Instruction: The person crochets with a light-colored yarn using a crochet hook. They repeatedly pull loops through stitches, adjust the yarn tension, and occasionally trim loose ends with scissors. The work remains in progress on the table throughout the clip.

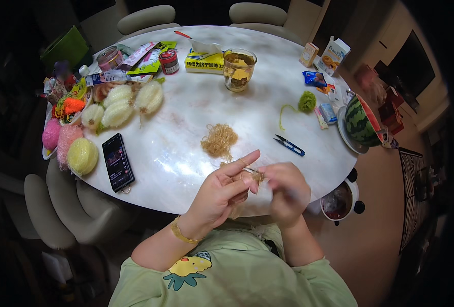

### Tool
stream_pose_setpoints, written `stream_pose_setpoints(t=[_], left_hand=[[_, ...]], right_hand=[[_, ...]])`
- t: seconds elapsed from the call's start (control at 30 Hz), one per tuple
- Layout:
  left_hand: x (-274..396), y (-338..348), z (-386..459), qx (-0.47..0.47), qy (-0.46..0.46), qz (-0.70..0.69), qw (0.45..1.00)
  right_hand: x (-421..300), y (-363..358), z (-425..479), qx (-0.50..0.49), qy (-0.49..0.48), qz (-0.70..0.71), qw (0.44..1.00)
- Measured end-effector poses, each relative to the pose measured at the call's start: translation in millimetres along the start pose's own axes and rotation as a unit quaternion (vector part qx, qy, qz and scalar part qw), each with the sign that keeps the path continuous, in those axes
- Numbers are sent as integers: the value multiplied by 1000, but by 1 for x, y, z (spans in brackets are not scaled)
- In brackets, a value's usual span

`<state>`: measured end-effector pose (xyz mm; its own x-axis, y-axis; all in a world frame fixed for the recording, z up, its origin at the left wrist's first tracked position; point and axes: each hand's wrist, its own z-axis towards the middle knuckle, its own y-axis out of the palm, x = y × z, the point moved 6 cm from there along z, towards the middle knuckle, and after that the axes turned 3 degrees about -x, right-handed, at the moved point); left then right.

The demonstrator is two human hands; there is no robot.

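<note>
My left hand (224, 192) pinches a small piece of tan crochet work (258, 176), with tan yarn running over its raised index finger. Close against it, my right hand (288, 188) is blurred and grips a thin metal crochet hook (251, 169), whose tip is at the piece. A loose heap of tan yarn (219, 140) lies on the marble-look table just beyond my hands, its strand leading to them. Blue thread snips (289, 145) rest to the right of the heap. Farther right sits a small green yarn ball (306, 101) with a loose tail.
At left are a phone (118, 162), a yellow yarn ball (82, 156) and several fuzzy cream pieces (117, 111). A glass cup of amber liquid (239, 70) stands beyond the tan yarn, beside a yellow tissue pack (204, 61). A cut watermelon (361, 121) sits at the right edge.
</note>
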<state>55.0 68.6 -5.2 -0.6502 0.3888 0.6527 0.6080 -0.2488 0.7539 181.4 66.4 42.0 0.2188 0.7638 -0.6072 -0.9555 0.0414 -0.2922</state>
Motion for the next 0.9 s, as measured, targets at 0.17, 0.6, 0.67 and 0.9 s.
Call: stream_pose_setpoints(t=[0.17,0.6,0.67,0.9], left_hand=[[1,5,-5,-7,-44,-49,998],[3,0,-5,-72,-51,-47,995],[1,-3,-3,-110,-54,-59,991],[6,1,1,-98,10,50,994]], right_hand=[[-15,3,2,-31,-137,-74,987],[21,2,-15,47,99,246,963],[24,3,-12,64,163,342,923],[42,18,-20,111,340,440,824]])
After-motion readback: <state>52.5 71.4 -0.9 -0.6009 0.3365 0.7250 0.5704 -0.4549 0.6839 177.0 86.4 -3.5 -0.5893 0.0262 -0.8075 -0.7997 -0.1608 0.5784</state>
